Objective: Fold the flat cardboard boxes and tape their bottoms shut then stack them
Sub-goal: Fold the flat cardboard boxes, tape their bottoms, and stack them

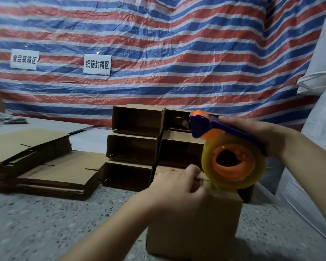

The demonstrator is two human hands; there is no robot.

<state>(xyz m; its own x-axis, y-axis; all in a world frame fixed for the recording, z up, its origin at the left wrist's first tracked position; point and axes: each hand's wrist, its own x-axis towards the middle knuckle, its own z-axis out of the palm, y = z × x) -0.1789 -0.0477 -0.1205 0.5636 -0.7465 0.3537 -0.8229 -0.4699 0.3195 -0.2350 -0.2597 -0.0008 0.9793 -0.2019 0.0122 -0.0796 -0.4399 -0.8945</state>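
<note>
A folded brown cardboard box (194, 228) stands on the speckled floor in front of me. My left hand (179, 185) presses down on its top flaps, fingers curled over the seam. My right hand (256, 134) grips the handle of a purple and orange tape dispenser (231, 159) carrying a clear tape roll, whose lower edge touches the box top at the right. Behind the box, folded open boxes (134, 146) lie on their sides in two stacked columns. Flat unfolded boxes (30, 147) sit in piles on the left.
A red, white and blue striped tarp (177, 44) hangs behind, with two white paper signs (97, 64) on it. White sacks (320, 147) rise along the right side. Bare speckled floor (45, 223) lies to the lower left.
</note>
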